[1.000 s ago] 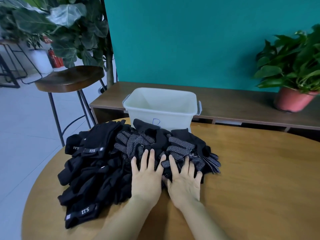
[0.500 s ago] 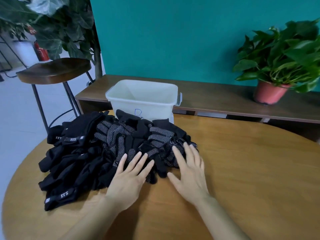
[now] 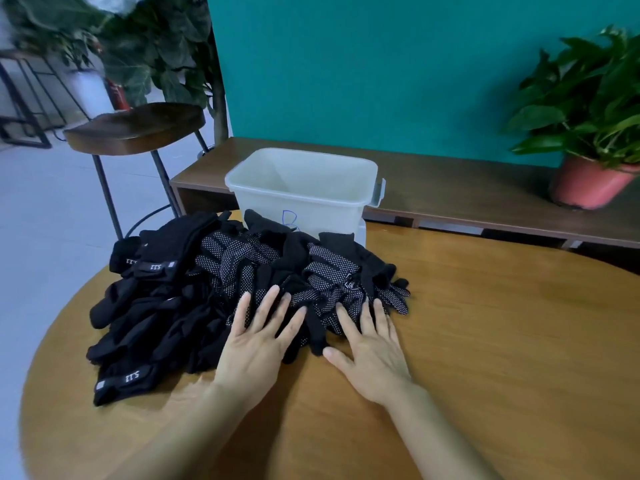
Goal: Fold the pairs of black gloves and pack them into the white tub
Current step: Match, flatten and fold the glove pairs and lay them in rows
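A heap of black gloves, some with white grip dots, lies on the round wooden table. Behind the heap stands the white tub, and nothing shows inside it from here. My left hand lies flat with spread fingers on the near edge of the heap. My right hand rests palm down on the table, its straight fingertips touching the dotted gloves at the heap's right side. Neither hand grips a glove.
A low wooden bench runs along the teal wall behind the table, with a potted plant on its right end. A dark wooden stool stands at the back left beside a large leafy plant.
My hands have spread apart from the heap's middle. The left one slid left along the near edge, the right one moved right onto the table. The camera view shifted.
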`<state>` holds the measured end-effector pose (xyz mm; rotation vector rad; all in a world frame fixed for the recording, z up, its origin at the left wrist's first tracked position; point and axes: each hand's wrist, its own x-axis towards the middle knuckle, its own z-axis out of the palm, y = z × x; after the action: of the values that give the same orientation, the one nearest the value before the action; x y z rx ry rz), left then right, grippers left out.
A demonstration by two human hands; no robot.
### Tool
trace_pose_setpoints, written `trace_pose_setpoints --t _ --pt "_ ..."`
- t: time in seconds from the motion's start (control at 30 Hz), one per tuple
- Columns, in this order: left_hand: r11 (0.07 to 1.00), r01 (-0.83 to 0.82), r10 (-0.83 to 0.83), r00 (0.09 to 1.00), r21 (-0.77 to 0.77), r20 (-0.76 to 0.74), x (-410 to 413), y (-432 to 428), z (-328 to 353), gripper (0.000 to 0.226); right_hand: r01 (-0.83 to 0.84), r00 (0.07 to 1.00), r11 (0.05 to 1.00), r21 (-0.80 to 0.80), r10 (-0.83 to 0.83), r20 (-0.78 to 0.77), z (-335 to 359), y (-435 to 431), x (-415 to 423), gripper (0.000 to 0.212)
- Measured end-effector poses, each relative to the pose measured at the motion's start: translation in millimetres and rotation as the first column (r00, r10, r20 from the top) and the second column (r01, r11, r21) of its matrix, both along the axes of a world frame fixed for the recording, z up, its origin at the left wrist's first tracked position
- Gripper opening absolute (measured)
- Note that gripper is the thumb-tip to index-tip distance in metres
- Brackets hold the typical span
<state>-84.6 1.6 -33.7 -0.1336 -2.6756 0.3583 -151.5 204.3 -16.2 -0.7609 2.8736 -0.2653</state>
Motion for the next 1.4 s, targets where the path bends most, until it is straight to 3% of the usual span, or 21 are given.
trace_pose_setpoints --t 0.23,0.43,0.6,0.8,0.93,1.1,1.2,1.27,1.33,1.4 --pt "0.994 0.081 -0.082 0.997 0.067 0.007 22.6 2.0 15.3 0.061 -0.039 0.999 0.986 -0.164 0.035 -0.027 19.7 52.3 15.4 0.064" --pt "0.983 0.081 -0.057 0.988 0.165 -0.145 -14.9 11.9 56.5 0.039 0.116 0.965 0.922 -0.369 -0.193 -0.179 39.8 59.7 -5.9 0.044" --pt "0.977 0.108 -0.061 0.968 0.181 -0.245 -64.8 11.6 79.4 0.036 0.187 0.930 0.803 -0.565 -0.330 -0.161 68.1 26.5 -51.4 0.029" --pt "0.989 0.063 -0.030 0.972 0.137 -0.231 -104.4 -1.5 65.1 0.027 0.284 0.937 0.866 -0.411 -0.341 -0.070 71.4 -22.6 -102.3 0.039" --pt "0.988 0.049 -0.018 0.977 0.144 -0.214 -114.7 -8.9 54.2 0.039 0.375 0.922 0.865 -0.332 -0.385 0.040 57.6 -42.6 -117.3 0.050" --pt "0.985 0.058 -0.028 0.983 0.163 -0.181 -108.4 -16.0 53.3 0.040 0.424 0.895 0.742 -0.520 -0.431 0.116 60.8 -46.6 -115.4 0.013" --pt "0.974 0.052 -0.017 0.987 0.218 -0.158 -98.7 -16.6 70.2 0.040 0.372 0.925 0.613 -0.697 -0.311 0.220 79.7 -44.0 -108.3 0.017" --pt "0.944 0.020 0.019 0.993 0.328 -0.116 -92.1 -16.2 91.4 0.041 0.336 0.942 0.482 -0.809 -0.184 0.281 100.4 -41.3 -101.2 0.010" --pt "0.840 0.008 0.027 0.998 0.542 -0.057 -85.0 -14.4 119.1 0.041 0.289 0.955 0.376 -0.880 -0.046 0.294 128.1 -35.7 -89.1 0.014" --pt "0.566 0.026 -0.073 0.997 0.824 0.019 -76.4 -9.1 150.2 0.052 0.242 0.957 0.301 -0.922 0.083 0.278 157.6 -28.1 -74.9 0.017"
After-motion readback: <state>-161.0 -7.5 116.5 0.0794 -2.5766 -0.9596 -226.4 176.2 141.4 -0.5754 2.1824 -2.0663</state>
